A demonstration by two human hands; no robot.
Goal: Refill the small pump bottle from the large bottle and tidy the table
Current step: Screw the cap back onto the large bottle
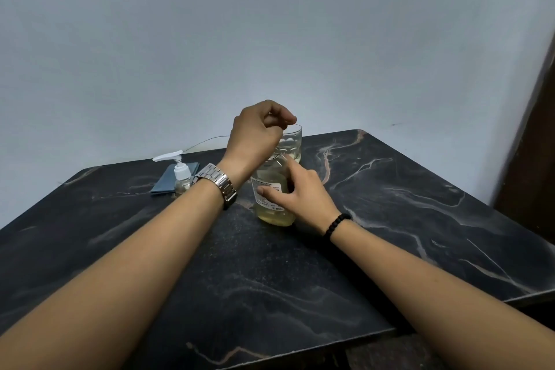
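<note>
So there's this person at a dark marbled worktop (300,294) pushed up against a pale wall. The large bottle (274,204) stands upright about the middle of it, clear plastic with yellowish liquid filling the lower part and a white label facing us. The right hand (295,192) is wrapped round its side, thumb across the label and fingers curled behind, so it's gripping the body. The left hand (256,137) sits right over the top of that bottle with the fingers bunched down together, curled around whatever is up there; the cap or neck is hidden under the hand, so I can't tell exactly what it has hold of.

The small pump bottle (180,176) is off to the left, upright, white pump head on, nozzle pointing left. It looks nearly empty. It stands at the near edge of a folded blue-grey cloth (168,182). A clear drinking glass (291,144) is just behind the large bottle, partly covered by the left hand. Silver watch (217,185) on the left wrist, black bead bracelet (336,224) on the right.
</note>
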